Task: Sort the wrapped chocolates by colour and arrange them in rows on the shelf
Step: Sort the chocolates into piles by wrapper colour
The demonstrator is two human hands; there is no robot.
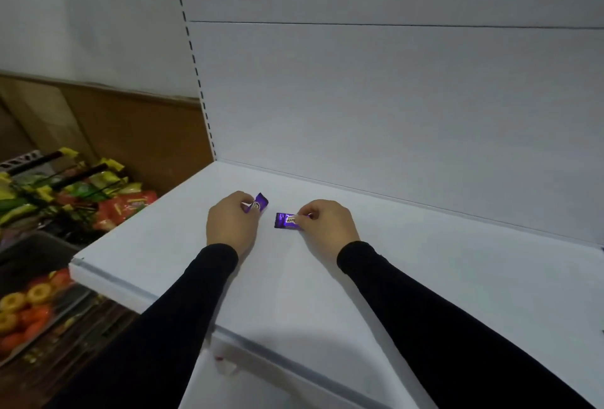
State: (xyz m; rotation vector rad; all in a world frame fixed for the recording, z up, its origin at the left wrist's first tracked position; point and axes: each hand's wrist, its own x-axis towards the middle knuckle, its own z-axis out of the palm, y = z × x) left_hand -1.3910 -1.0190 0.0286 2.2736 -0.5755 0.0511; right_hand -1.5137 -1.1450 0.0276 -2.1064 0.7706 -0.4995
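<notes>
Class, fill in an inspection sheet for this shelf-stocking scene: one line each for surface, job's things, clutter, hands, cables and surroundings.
Surface: white shelf, flat, with a white back panel behind it.
Job's things: two purple chocolates; left chocolate tilted up off the shelf, right chocolate lying flat.
Clutter: nothing seen on the shelf besides the chocolates.
Hands: left hand pinches the left chocolate; right hand pinches the end of the right chocolate. Black sleeves on both arms.
Cables: nothing seen.
Surroundings: basket of snack packets to the left; tray of yellow and orange rings below it; brown wall strip behind.
</notes>
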